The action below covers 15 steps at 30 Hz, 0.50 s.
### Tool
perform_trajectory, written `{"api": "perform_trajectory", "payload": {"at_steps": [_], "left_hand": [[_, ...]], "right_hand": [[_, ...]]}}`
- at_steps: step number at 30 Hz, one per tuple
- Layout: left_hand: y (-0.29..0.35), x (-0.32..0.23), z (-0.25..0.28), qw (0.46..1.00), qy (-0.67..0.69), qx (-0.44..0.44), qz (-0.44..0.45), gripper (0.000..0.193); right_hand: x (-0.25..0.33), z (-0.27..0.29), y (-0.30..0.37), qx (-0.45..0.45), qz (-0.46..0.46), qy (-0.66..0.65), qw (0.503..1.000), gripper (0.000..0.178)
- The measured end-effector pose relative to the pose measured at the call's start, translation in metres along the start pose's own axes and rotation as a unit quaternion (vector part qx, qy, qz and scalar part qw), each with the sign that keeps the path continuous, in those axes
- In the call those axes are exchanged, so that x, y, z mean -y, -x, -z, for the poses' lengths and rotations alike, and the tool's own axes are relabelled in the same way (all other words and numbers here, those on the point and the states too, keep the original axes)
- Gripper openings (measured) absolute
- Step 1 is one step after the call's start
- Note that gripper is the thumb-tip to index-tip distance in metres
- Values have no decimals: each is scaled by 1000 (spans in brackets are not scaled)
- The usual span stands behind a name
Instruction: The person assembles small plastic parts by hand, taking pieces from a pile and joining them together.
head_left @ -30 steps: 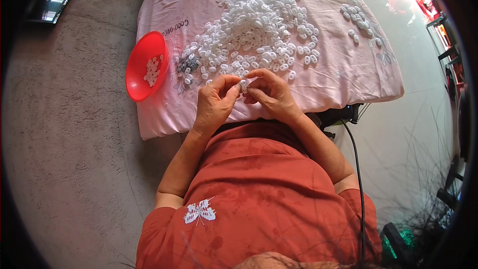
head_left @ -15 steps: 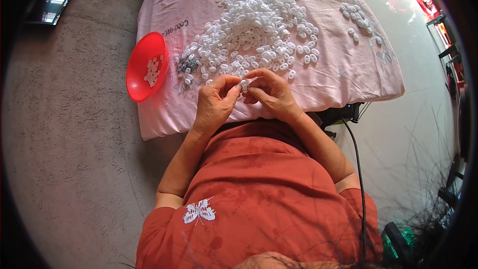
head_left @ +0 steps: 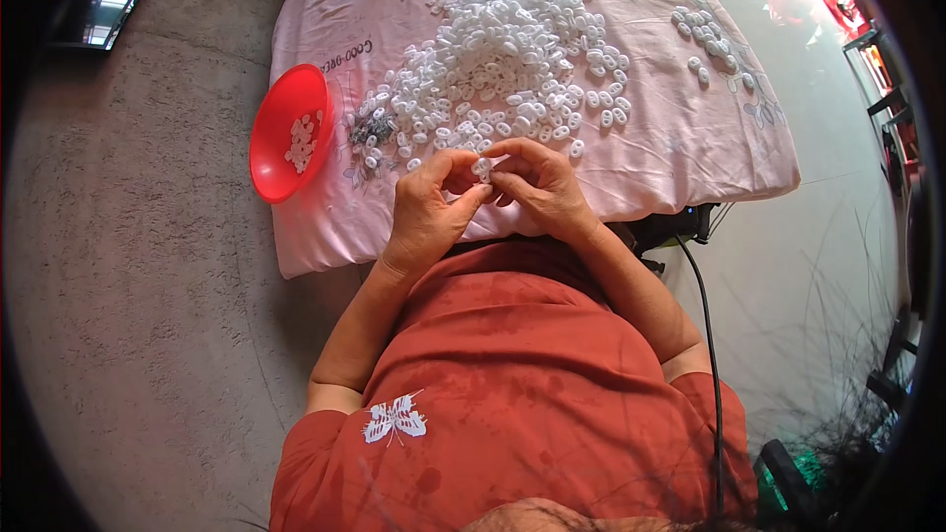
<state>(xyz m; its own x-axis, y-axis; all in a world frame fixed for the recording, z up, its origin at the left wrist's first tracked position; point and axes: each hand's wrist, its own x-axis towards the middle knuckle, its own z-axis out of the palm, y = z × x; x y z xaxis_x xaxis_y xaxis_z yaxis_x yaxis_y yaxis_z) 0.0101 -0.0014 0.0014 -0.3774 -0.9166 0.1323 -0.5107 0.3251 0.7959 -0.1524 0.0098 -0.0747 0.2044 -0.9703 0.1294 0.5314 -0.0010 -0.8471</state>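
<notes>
Between my fingertips, near the front edge of the cloth, is a small white oval plastic piece with holes (head_left: 482, 167). My left hand (head_left: 430, 205) has its fingers closed at the piece's left side, thumb below and index finger above. From the other side, my right hand (head_left: 544, 191) pinches it with thumb and index finger. Just beyond both hands spreads a large heap of similar white oval pieces (head_left: 507, 34), many showing two holes. Fingers hide part of the held piece.
A pink printed cloth (head_left: 680, 153) covers the work surface. At its left edge a red bowl (head_left: 262, 153) holds several white pieces. Beside the heap lies a small dark grey clump (head_left: 372, 125). A separate group of pieces (head_left: 709, 33) sits far right. A black cable (head_left: 711, 335) hangs at my right.
My left thumb has shifted down and to the right, showing more of the white piece. My right hand stays nearly in place. Heap and bowl look the same.
</notes>
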Motion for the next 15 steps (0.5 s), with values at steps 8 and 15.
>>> {"api": "perform_trajectory", "payload": {"at_steps": [8, 15], "left_hand": [[0, 5, -1, 1000, 18, -18, 10, 25], [0, 7, -2, 999, 31, -14, 30, 24]], "right_hand": [[0, 2, -1, 6, -12, -22, 1000, 26], [0, 3, -1, 2, -30, -24, 999, 26]]}}
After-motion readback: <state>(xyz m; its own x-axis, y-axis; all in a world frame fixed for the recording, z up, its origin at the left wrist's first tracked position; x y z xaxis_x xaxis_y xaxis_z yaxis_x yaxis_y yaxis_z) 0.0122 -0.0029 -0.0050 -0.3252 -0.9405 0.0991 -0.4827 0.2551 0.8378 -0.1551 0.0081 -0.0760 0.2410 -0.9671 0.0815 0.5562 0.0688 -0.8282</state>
